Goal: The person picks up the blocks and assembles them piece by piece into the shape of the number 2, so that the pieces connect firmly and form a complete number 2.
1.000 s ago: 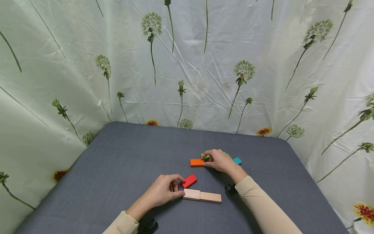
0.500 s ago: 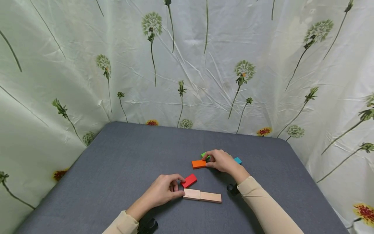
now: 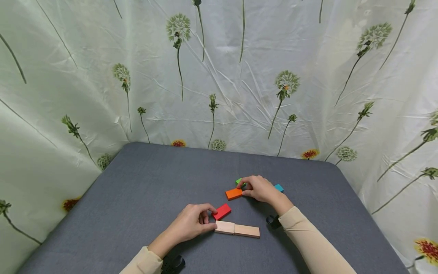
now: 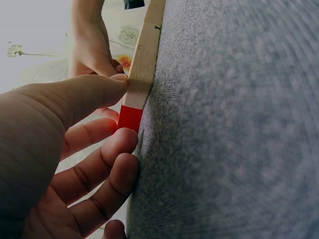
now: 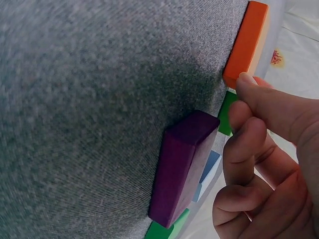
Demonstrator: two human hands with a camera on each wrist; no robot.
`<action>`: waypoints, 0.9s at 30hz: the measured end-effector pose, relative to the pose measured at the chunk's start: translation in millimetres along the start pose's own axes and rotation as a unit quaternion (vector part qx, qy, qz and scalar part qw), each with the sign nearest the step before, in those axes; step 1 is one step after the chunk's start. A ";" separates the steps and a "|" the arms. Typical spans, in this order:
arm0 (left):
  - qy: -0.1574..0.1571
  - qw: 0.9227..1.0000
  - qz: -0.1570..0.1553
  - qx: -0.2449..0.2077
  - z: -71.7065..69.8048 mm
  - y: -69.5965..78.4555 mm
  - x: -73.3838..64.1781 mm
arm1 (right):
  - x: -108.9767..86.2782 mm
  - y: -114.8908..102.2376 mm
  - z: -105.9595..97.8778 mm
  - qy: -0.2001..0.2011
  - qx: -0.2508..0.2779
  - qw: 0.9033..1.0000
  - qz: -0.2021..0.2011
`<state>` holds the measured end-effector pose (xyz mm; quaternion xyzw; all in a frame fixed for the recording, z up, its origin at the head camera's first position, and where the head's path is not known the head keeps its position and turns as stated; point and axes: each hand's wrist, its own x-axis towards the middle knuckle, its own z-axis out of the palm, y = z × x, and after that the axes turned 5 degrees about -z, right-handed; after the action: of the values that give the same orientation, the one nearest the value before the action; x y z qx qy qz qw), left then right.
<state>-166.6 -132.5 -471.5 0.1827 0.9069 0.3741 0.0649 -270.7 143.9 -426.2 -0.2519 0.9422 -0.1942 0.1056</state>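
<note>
My left hand (image 3: 189, 222) rests beside a red block (image 3: 222, 211), its index fingertip touching the red one. The thumb meets the left end of a pale wooden block (image 3: 224, 227); a second wooden block (image 3: 247, 231) continues that row to the right. Farther back, my right hand (image 3: 261, 188) pinches the right end of a flat orange block (image 3: 234, 194) between thumb and index finger. Past that hand, a green block (image 3: 238, 181) is partly hidden. A purple block (image 5: 172, 174) lies nearby in the right wrist view.
A blue block (image 3: 279, 188) lies just right of my right hand. Another green block (image 5: 162, 230) shows beyond the purple one. Grey cloth covers the table (image 3: 164, 175), and a flower-printed curtain (image 3: 239, 76) hangs behind and around it.
My right hand has drawn the orange block slightly right and toward me, turning it so its left end sits nearer. The left hand stays in place with the red block.
</note>
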 end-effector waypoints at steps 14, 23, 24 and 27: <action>0.009 1.000 0.023 -0.012 -0.4 1.0 -2.7 | -1.0 1.9 0.7 -0.008 -0.003 1.000 -0.030; 0.006 1.000 0.018 -0.013 -0.5 0.7 -2.2 | -2.4 0.9 -0.7 -0.018 0.005 0.999 -0.038; 0.007 1.000 0.019 -0.013 -0.4 0.7 -2.3 | -2.5 0.8 -0.7 -0.018 0.005 0.999 -0.039; 0.007 1.000 0.017 -0.010 -0.5 0.4 -2.0 | -3.1 0.9 -0.6 -0.019 0.008 0.999 -0.045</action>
<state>-164.7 -133.3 -471.0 0.1949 0.9003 0.3855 0.0545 -268.6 146.4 -425.7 -0.2970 0.9260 -0.2015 0.1168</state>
